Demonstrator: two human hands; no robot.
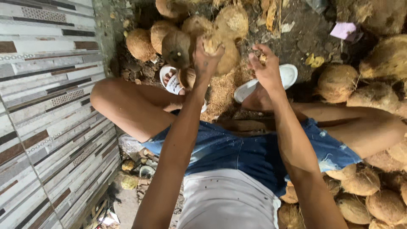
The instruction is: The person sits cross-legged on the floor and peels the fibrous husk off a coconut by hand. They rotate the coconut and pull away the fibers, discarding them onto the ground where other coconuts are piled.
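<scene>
Down on the ground, a heap of husked coconuts (373, 89) rings the seated person, with more piled ahead by the striped tiled wall (46, 106). Between the knees sits a brown coconut (224, 51). The left hand (207, 57) is clamped on a strip of its fibrous husk (210, 42). The right hand (265, 68) is curled tight around a small husk scrap (259, 55), just beside it.
</scene>
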